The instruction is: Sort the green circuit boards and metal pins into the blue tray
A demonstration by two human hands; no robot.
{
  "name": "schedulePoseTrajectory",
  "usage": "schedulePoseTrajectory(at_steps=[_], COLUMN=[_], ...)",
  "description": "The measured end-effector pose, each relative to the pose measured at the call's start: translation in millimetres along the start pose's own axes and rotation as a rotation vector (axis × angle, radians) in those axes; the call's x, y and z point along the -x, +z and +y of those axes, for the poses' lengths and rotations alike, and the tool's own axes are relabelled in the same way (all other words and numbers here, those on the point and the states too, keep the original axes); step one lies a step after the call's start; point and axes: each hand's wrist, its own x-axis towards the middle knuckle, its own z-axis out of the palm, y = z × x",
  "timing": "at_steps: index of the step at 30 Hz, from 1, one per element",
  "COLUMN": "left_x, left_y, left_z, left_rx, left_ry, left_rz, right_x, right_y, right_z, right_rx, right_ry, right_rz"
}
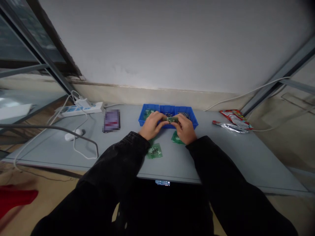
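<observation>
My left hand and my right hand meet over the front edge of a blue three-compartment tray. Both pinch a small green circuit board between their fingertips, one hand at each end. The tray holds small parts that are too small to make out. A green circuit board lies on the grey table below my left wrist. Another green board shows partly under my right hand.
A phone lies left of the tray. A white power strip with plugged cables, a white earbud case and a grey cable sit at the left. Red and silver wrappers lie at the right. A wall stands behind the table.
</observation>
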Motion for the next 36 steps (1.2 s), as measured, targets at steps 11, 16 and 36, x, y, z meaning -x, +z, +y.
schedulePoseTrajectory(at_steps=[11,16,36], left_x=[1,1,3], left_y=[-0.7,2.0,1.0], left_z=[0,-2,-1], left_rx=[0.023,-0.012,0.036], left_ry=[0.026,0.036,0.047], left_rz=[-0.004,-0.036,-0.06], right_x=[1,2,-5], right_y=[3,4,-6], right_z=[5,7,-7], right_rx=[-0.027,-0.012,-0.096], right_ry=[0.007,-0.006,0.079], right_rz=[-0.018,-0.01,-0.022])
